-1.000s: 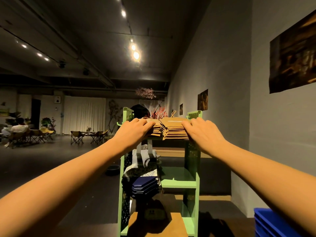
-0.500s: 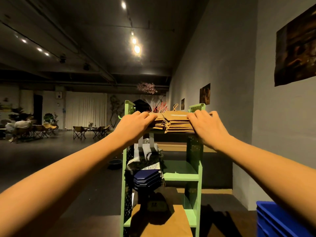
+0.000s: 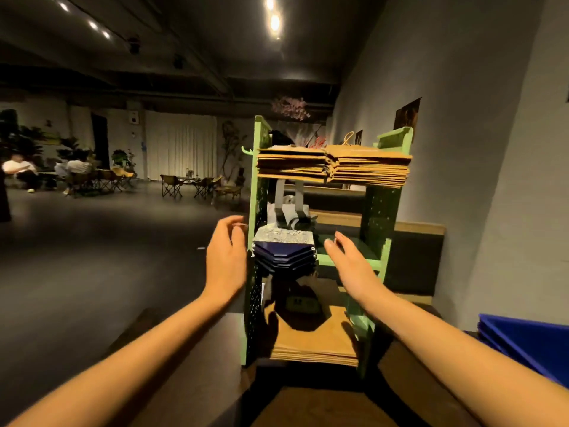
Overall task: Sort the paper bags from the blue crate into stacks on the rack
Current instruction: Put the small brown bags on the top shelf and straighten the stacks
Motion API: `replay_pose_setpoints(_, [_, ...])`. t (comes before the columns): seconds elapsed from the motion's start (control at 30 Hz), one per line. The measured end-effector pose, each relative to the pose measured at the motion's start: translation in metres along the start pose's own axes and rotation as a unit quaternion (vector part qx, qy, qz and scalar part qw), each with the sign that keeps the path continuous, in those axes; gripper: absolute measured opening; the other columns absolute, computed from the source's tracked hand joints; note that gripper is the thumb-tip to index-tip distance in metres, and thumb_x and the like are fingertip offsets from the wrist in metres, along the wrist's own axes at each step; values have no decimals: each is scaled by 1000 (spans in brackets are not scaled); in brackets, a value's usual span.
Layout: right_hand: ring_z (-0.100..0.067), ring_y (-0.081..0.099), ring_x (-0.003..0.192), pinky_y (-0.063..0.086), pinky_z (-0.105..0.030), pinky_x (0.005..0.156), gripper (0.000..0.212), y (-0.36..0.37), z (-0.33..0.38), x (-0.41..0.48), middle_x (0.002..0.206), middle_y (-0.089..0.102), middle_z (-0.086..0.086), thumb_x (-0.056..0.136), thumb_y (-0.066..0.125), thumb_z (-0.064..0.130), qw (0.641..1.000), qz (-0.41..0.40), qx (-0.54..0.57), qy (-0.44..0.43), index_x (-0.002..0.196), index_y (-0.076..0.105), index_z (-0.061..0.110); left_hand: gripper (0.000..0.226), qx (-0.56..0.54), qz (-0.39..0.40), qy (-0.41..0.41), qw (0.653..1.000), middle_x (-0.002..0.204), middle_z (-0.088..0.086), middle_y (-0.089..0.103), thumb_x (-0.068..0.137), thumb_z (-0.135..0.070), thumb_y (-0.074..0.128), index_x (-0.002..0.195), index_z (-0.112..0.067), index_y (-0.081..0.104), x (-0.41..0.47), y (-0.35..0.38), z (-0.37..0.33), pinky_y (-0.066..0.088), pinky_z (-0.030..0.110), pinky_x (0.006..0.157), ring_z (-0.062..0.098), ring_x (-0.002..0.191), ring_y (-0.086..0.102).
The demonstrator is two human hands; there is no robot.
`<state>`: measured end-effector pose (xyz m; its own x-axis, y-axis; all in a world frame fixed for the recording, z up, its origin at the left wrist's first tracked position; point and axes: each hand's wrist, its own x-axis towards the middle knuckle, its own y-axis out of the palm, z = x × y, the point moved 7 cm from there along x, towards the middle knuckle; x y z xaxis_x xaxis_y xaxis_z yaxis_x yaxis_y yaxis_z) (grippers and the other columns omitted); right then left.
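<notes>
Two hands are held open, nothing gripped. The navy bag stack (image 3: pixel 284 257), at the front-left edge of the green rack's (image 3: pixel 257 186) middle shelf, is flanked by left hand (image 3: pixel 226 257) and right hand (image 3: pixel 351 263). Overhang is apparently seen there; bags could be spilled forward if squeezed unevenly.

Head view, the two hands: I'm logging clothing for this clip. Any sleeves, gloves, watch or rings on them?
Nothing worn shows. The left hand and right hand are gloveless; both forearms are uncovered to the frame's edge, with no sleeve, watch or bracelet. Blurred fingers could hide a thin ring.
</notes>
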<state>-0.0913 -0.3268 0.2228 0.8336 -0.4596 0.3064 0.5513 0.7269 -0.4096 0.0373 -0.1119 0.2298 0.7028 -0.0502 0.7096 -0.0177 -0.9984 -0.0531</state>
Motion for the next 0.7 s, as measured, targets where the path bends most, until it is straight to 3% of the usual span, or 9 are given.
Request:
replay_pose_setpoints(0.1, [-17, 25, 152, 19, -40, 126, 64, 30, -21, -1, 166, 26, 1, 106, 39, 47, 957, 2, 278, 79, 161, 21, 21, 45, -51, 49, -122, 990, 142, -9, 53, 112, -32, 31, 155, -20, 41, -35, 29, 31, 36, 28, 114, 7, 132, 48])
replay_pose_setpoints(0.17, [-16, 26, 152, 18, -40, 127, 58, 45, -22, -6, 163, 33, 1, 108, 37, 42, 935, -3, 344, 87, 160, 24, 19, 49, -99, 43, -145, 984, 150, -13, 48, 111, -40, 27, 157, -25, 38, -50, 42, 36, 32, 27, 118, 3, 138, 43])
replay_pose_setpoints(0.3, [-13, 26, 151, 18, -40, 126, 58, 56, -26, -7, 162, 35, 6, 107, 39, 47, 945, -25, 316, 75, 159, 28, 25, 43, -111, 13, -136, 984, 143, -14, 52, 114, -32, 24, 152, -30, 44, -60, 53, 25, 33, 13, 104, 1, 132, 47])
replay_pose_setpoints(0.43, [-11, 22, 152, 17, -42, 127, 63, 53, -30, -2, 165, 26, 10, 105, 42, 50, 955, -37, 285, 66, 160, 21, 30, 52, -113, 14, -159, 981, 167, -8, 32, 114, -33, 24, 165, -25, 19, -64, 58, 20, 24, 21, 119, 7, 151, 30])
replay_pose_setpoints(0.5, [-11, 24, 152, 18, -40, 126, 61, 56, -28, -3, 164, 28, 10, 105, 41, 50, 956, -29, 285, 67, 160, 23, 30, 51, -118, 11, -160, 980, 165, -9, 35, 114, -30, 23, 164, -23, 22, -64, 56, 18, 22, 8, 111, -6, 144, 33])
replay_pose_setpoints(0.57, [-11, 26, 151, 20, -37, 124, 57, 59, -27, -4, 162, 34, 10, 106, 39, 49, 958, -23, 277, 68, 159, 28, 31, 47, -122, 5, -154, 981, 145, -15, 48, 114, -26, 24, 160, -24, 33, -64, 54, 14, 24, -9, 91, -33, 116, 40])
replay_pose_setpoints(0.6, [-12, 27, 151, 20, -37, 123, 56, 59, -26, -5, 161, 36, 10, 107, 38, 49, 961, -21, 270, 65, 159, 29, 31, 46, -121, 5, -155, 980, 138, -17, 50, 114, -25, 25, 158, -24, 37, -64, 54, 14, 25, -12, 84, -38, 106, 41])
replay_pose_setpoints(0.63, [-13, 27, 151, 20, -37, 122, 56, 60, -26, -5, 161, 35, 10, 107, 37, 48, 963, -21, 261, 65, 159, 27, 31, 46, -115, 5, -158, 981, 137, -17, 50, 114, -24, 25, 157, -24, 39, -64, 54, 14, 25, -12, 83, -38, 105, 42])
replay_pose_setpoints(0.7, [-17, 26, 152, 21, -39, 122, 60, 58, -28, -3, 162, 31, 9, 107, 37, 48, 966, -43, 246, 69, 161, 20, 31, 47, -104, 8, -169, 980, 152, -10, 49, 114, -28, 25, 160, -22, 35, -61, 53, 14, 24, -2, 99, -20, 129, 42])
